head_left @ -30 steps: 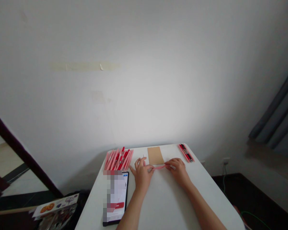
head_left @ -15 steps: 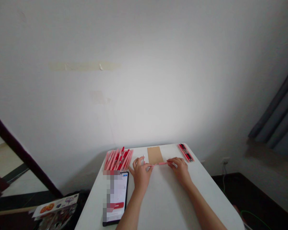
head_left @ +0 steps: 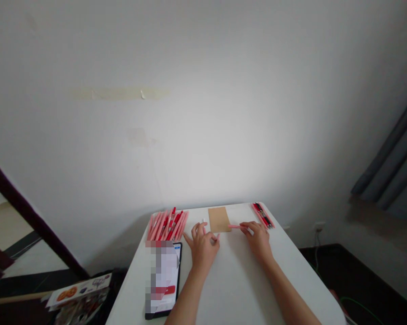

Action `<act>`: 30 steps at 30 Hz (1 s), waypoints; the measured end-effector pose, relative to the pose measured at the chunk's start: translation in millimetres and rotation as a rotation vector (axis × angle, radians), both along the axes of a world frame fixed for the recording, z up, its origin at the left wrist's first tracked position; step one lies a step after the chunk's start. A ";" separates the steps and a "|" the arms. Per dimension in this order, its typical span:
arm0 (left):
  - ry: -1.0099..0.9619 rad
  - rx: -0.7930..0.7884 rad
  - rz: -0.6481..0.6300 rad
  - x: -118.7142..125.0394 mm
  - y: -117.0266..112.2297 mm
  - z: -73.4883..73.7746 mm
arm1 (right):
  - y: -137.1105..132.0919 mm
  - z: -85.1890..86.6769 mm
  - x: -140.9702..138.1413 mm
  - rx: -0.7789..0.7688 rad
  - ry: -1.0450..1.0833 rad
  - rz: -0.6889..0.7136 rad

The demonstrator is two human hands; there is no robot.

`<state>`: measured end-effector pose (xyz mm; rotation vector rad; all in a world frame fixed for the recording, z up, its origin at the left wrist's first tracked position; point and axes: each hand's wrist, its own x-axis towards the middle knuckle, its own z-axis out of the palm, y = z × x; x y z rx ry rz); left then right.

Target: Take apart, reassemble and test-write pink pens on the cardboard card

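My right hand (head_left: 256,238) pinches a slim pink pen (head_left: 235,226) near one end. The pen lies nearly level, its free end pointing left across the lower right corner of a brown card (head_left: 219,219). My left hand (head_left: 203,246) is left of the card, thumb and finger closed on a short pink piece (head_left: 218,236) that looks like a pen cap. Its other fingers are curled near a small white item (head_left: 203,220), mostly hidden. Between the two hands there is a gap, with nothing joining them.
A pile of pink and red pens (head_left: 167,225) lies at the table's back left, above a phone (head_left: 166,280). Several red, black and pink pens (head_left: 263,215) lie together at the back right. The white table (head_left: 237,289) stands against a wall (head_left: 203,113).
The pink pen that spanned both hands is now apart from my left hand. My right hand has moved slightly right with the pen; my left hand has shifted slightly right and down.
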<state>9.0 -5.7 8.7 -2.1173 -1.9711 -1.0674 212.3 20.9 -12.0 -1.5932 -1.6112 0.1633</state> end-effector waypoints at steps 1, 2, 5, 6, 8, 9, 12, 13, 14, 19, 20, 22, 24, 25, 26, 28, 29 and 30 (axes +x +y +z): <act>0.003 0.000 -0.001 0.2 -0.2 0.1 | 0.2 0.0 0.1 -0.001 -0.001 0.005; 0.005 -0.003 0.000 0.4 -0.5 0.3 | 0.4 0.0 0.1 -0.001 -0.001 0.010; 0.004 -0.024 0.002 1.1 -1.4 2.2 | 0.4 0.4 0.1 -0.004 -0.004 0.020; 0.002 -0.034 0.002 1.2 -1.7 3.0 | 0.3 0.6 0.0 -0.005 -0.006 0.019; -0.001 -0.055 -0.003 1.4 -2.1 4.4 | -0.3 1.2 -0.2 -0.008 -0.011 0.015; -0.002 -0.064 -0.006 1.5 -2.2 4.9 | -0.5 1.4 -0.3 -0.007 -0.014 0.015; -0.005 -0.072 -0.007 1.6 -2.0 5.1 | -0.6 1.0 -0.2 0.008 -0.020 0.018; -0.007 -0.072 -0.006 1.6 -1.8 4.7 | -0.4 0.5 0.0 0.014 -0.021 0.018; -0.008 -0.073 -0.006 1.5 -1.6 4.1 | 0.0 -0.1 0.1 0.018 -0.021 0.020; -0.007 -0.062 -0.015 0.5 -0.6 1.5 | 2.4 -2.7 1.2 0.019 -0.005 0.041; -0.006 -0.059 -0.016 0.3 -0.3 1.3 | 2.7 -2.9 1.4 0.018 -0.002 0.044; -0.008 -0.057 -0.008 0.0 0.1 1.2 | 3.2 -3.0 1.5 0.016 0.005 0.052; -0.010 -0.054 0.003 -0.1 0.2 1.7 | 3.4 -3.0 1.5 0.017 0.011 0.058; -0.011 -0.050 0.006 -0.2 0.0 2.2 | 3.3 -2.9 1.4 0.017 0.012 0.061; -0.013 -0.045 0.006 -0.1 -0.2 2.8 | 3.3 -2.8 1.3 0.015 0.013 0.063; -0.019 -0.043 -0.006 0.1 -0.9 4.2 | 3.0 -2.4 0.7 0.007 0.009 0.073; -0.023 -0.049 -0.014 0.2 -1.3 4.9 | 2.8 -2.1 0.3 0.002 0.006 0.081; -0.026 -0.058 -0.024 0.4 -1.6 5.5 | 2.7 -1.9 -0.1 -0.004 0.002 0.090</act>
